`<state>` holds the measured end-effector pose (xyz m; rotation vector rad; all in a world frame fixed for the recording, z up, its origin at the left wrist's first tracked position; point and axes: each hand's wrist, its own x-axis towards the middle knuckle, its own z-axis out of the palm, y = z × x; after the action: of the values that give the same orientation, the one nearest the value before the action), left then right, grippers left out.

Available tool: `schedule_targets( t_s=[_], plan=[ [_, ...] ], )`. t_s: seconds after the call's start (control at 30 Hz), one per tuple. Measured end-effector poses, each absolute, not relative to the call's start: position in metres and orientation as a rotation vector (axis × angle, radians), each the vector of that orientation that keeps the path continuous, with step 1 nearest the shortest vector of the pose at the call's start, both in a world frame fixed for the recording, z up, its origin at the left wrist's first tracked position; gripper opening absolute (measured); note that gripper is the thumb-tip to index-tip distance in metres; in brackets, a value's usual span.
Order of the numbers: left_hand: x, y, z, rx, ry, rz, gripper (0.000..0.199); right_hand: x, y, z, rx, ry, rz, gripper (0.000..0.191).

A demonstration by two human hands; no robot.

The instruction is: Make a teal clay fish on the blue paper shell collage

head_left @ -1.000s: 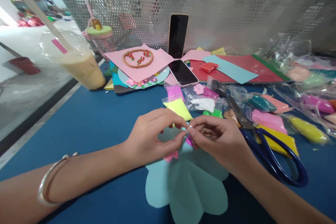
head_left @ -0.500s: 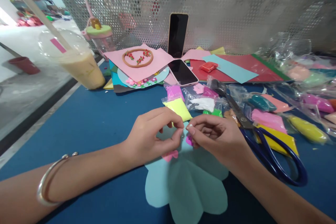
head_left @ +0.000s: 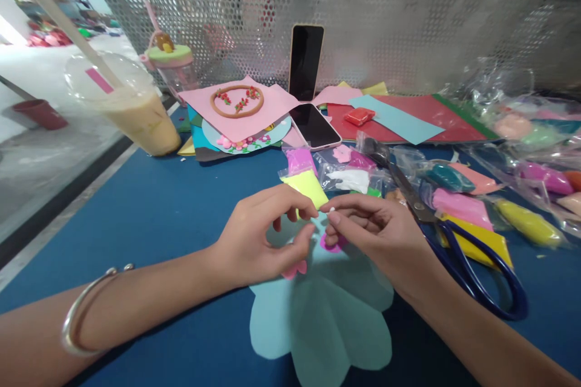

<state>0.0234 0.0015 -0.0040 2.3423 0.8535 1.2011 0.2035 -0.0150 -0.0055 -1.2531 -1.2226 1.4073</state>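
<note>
So the right hand [head_left: 384, 233] has thumb and finger pinched together on a tiny white bit [head_left: 332, 210], just above a blue paper flower [head_left: 318, 326]. The left hand [head_left: 261, 239] is right beside it, thumb and forefinger apart with a little gap. There's a magenta piece [head_left: 333, 244] under the right fingers, a pink piece [head_left: 296, 269] by the left hand, and big scissors [head_left: 492, 281] off to the right.
</note>
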Motion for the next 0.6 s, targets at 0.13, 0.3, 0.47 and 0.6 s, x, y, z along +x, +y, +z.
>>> schedule_targets(
  t_s=[0.13, 0.3, 0.47, 0.6],
  plan=[
    [0.0236, 0.0035, -0.0072, 2.33, 0.888, 1.213, 0.009, 0.2042, -0.0148, -0.0053, -1.234, -1.212, 1.414, 0.005],
    [0.0233, 0.0039, -0.0063, 2.304, 0.891, 1.197, 0.006, 0.2005, -0.0166, -0.0007, -1.268, -1.197, 1.385, 0.005],
    [0.0234, 0.0035, -0.0049, 2.288, 0.895, 1.199, 0.008, 0.1981, -0.0183, 0.004, -1.298, -1.196, 1.338, 0.006],
    [0.0237, 0.0039, -0.005, 2.287, 0.901, 1.193, 0.012, 0.1997, -0.018, 0.0041, -1.295, -1.214, 1.322, 0.008]
  ],
)
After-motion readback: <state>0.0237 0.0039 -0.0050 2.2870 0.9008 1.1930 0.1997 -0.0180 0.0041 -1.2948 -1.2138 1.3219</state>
